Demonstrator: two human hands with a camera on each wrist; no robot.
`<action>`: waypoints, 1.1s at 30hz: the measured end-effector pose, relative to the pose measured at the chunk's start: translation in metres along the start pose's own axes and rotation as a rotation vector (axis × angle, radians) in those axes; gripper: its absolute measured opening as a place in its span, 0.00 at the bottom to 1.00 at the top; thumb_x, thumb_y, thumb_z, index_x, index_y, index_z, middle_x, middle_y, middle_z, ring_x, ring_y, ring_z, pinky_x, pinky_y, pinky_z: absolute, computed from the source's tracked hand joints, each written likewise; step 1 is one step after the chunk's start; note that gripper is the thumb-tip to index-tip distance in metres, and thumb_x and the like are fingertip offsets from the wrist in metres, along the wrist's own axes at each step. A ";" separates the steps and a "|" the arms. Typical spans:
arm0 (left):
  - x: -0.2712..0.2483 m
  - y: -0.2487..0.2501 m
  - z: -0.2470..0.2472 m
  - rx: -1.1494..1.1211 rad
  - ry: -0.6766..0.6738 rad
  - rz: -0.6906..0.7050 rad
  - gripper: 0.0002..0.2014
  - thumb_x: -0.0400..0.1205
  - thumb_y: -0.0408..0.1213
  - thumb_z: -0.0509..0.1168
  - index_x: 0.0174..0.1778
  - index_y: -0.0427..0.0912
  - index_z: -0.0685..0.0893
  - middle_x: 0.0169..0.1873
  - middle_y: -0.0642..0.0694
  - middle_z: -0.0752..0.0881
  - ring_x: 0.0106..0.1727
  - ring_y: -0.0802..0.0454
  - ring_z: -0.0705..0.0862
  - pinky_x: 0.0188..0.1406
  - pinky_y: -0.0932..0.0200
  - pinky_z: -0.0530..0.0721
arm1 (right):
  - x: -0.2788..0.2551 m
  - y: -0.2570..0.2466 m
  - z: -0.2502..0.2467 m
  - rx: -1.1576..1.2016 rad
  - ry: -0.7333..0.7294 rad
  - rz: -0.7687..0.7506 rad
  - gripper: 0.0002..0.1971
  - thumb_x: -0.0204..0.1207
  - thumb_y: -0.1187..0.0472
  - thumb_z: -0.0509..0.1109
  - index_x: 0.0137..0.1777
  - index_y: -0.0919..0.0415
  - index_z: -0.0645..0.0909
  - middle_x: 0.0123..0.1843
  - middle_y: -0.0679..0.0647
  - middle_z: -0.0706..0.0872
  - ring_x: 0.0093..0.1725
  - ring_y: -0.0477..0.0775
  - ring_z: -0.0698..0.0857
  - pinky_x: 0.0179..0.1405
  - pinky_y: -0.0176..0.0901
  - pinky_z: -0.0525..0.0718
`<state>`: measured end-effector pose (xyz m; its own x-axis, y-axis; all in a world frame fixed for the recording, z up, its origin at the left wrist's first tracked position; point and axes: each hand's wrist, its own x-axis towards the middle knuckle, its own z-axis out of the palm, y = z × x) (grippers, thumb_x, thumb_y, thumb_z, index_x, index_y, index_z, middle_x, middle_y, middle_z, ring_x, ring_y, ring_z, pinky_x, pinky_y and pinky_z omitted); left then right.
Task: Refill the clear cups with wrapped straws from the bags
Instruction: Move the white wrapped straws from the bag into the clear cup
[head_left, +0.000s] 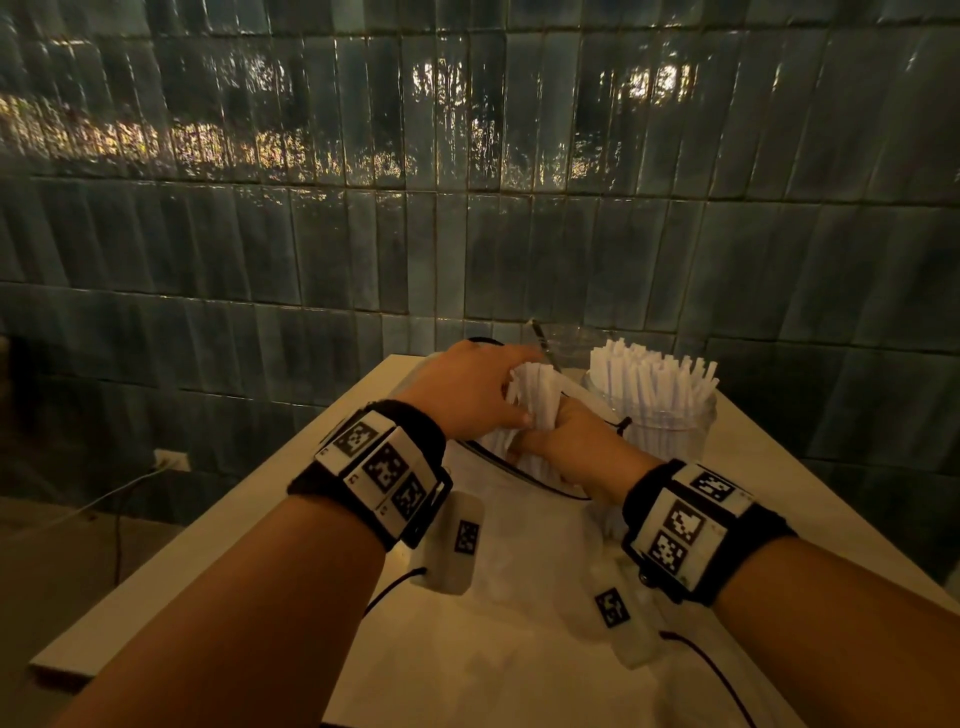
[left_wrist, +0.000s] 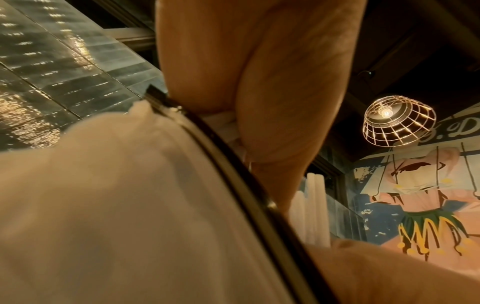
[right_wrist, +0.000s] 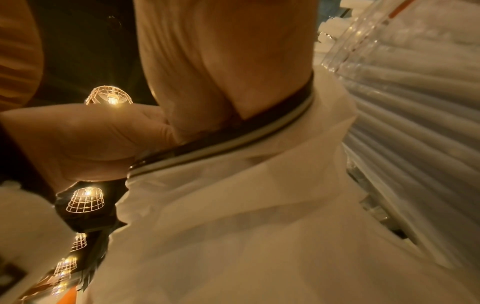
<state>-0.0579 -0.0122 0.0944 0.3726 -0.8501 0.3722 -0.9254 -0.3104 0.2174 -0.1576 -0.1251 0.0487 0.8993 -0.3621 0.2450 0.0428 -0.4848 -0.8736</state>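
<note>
Dark tiled wall (head_left: 363, 234) behind the desk (head_left: 291, 478); both hands' grips, left hand (head_left: 467, 395) and right hand (head_left: 566, 441), close round upright straws (head_left: 535, 395) just left of the full cup (head_left: 660, 421)

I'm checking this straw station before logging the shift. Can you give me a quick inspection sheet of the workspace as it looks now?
Surface: pale table, against a tiled wall.
Job's things: clear cup packed with wrapped straws; bag lying open on the table; straw bundle at its mouth.
Clutter: second clear cup behind, with a dark stick in it.
Grippers: left hand and right hand both grip the bundle.
Cables: thin wires from the wrist units; a cord at the wall socket.
Surroundings: dark tiled wall; wire-cage lamp.
</note>
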 end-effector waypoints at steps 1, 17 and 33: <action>0.000 0.000 0.000 -0.008 0.006 0.011 0.29 0.74 0.50 0.71 0.72 0.59 0.73 0.60 0.50 0.84 0.60 0.50 0.81 0.60 0.51 0.80 | 0.000 0.001 0.000 0.000 0.008 -0.004 0.20 0.74 0.70 0.70 0.61 0.48 0.78 0.55 0.49 0.85 0.57 0.51 0.82 0.55 0.40 0.79; 0.004 -0.003 0.004 0.143 0.085 -0.044 0.09 0.82 0.42 0.59 0.54 0.50 0.83 0.48 0.48 0.87 0.51 0.48 0.84 0.53 0.53 0.81 | -0.016 -0.013 -0.013 -0.168 -0.131 -0.124 0.23 0.70 0.67 0.76 0.65 0.56 0.78 0.59 0.59 0.85 0.60 0.56 0.83 0.62 0.50 0.82; 0.009 0.007 0.010 0.145 0.041 -0.187 0.11 0.77 0.44 0.60 0.51 0.65 0.80 0.52 0.50 0.83 0.50 0.50 0.81 0.52 0.53 0.83 | -0.006 -0.040 -0.060 0.132 0.192 -0.293 0.07 0.76 0.71 0.68 0.39 0.59 0.78 0.33 0.61 0.83 0.35 0.63 0.87 0.36 0.56 0.89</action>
<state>-0.0613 -0.0262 0.0905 0.5384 -0.7550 0.3742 -0.8391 -0.5213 0.1556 -0.1908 -0.1507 0.1076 0.7434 -0.3721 0.5558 0.3527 -0.4880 -0.7985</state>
